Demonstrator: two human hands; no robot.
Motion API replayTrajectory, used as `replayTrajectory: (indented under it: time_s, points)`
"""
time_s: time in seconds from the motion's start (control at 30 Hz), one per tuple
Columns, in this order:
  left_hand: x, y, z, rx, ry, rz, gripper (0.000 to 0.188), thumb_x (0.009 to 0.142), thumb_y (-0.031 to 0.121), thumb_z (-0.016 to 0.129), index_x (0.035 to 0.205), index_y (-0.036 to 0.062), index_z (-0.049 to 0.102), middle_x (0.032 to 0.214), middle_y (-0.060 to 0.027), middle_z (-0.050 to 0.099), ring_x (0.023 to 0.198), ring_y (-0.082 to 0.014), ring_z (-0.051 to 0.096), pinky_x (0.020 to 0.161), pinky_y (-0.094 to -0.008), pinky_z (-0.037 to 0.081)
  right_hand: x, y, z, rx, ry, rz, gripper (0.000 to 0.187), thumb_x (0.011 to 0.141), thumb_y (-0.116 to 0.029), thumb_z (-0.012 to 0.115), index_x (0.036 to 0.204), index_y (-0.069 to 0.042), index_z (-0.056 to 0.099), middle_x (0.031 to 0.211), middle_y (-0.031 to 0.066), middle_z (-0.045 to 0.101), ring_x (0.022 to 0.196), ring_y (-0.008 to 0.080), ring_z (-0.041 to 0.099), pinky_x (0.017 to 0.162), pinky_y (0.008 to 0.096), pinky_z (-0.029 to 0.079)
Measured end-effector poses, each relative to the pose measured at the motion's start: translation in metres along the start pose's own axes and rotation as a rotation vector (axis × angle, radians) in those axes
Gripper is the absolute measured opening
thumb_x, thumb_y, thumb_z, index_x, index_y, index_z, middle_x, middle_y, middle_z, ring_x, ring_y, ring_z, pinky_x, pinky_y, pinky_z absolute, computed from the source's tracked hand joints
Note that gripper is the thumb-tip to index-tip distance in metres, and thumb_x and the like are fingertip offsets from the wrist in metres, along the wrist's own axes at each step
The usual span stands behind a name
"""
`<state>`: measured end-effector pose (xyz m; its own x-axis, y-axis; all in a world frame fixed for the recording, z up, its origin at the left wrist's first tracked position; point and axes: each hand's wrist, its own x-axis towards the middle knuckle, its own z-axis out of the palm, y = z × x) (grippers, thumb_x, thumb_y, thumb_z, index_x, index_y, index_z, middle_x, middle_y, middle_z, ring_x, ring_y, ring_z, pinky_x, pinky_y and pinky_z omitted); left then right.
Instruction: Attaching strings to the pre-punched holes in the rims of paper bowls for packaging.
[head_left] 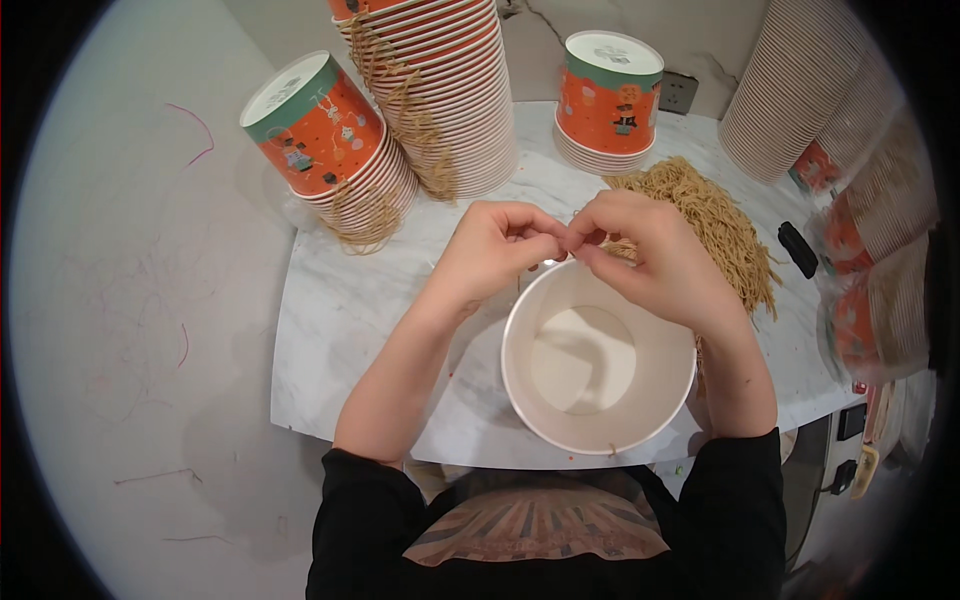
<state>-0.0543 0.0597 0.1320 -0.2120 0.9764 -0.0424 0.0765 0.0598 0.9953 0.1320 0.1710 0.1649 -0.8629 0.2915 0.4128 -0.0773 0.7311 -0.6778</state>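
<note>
A large white paper bucket [520, 370] stands before me on the table, its open mouth facing up. Over its far rim, the fingertips of my left hand [500, 245] and my right hand [650, 250] meet in a close pinch. Whatever lies between them is too small and hidden to name. Just behind my right hand spreads a heap of tan cords [715, 220], and a few tan strands show beneath that hand's fingers. A short bit of tan cord also shows at the bucket's near rim.
Nested orange-and-green buckets [325, 130] with tan cords hanging on them stand left of a tall bucket stack [450, 110]. A shorter stack [610, 100] is behind the cords. Wrapped stacks [870, 230] line the right side, near a black object [797, 250] on the marbled table [350, 340].
</note>
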Motion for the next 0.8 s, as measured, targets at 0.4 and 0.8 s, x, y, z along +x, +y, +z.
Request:
replayTrajectory:
  time_s: [0.4, 0.8]
  points:
    - [0.004, -0.007, 0.0, -0.272, -0.006, -0.147, 0.011, 0.085, 0.015, 0.071, 0.088, 0.0049, 0.071, 0.083, -0.0065, 0.075, 0.07, -0.0082, 0.065, 0.061, -0.0209, 0.042, 0.0, -0.003, 0.007, -0.042, 0.051, 0.026, 0.025, 0.077, -0.016, 0.081, 0.086, 0.0, 0.065, 0.081, 0.0121, 0.066, 0.078, 0.028, 0.066, 0.069, 0.0371, 0.053]
    - [-0.004, 0.005, -0.005, -0.178, -0.084, -0.136, 0.01, 0.086, 0.014, 0.07, 0.087, 0.0038, 0.07, 0.084, -0.0047, 0.073, 0.074, -0.0074, 0.066, 0.066, -0.0197, 0.046, -0.003, -0.008, 0.008, -0.262, 0.093, -0.095, 0.026, 0.073, -0.022, 0.084, 0.082, -0.005, 0.067, 0.079, 0.008, 0.063, 0.078, 0.0302, 0.063, 0.066, 0.0419, 0.05]
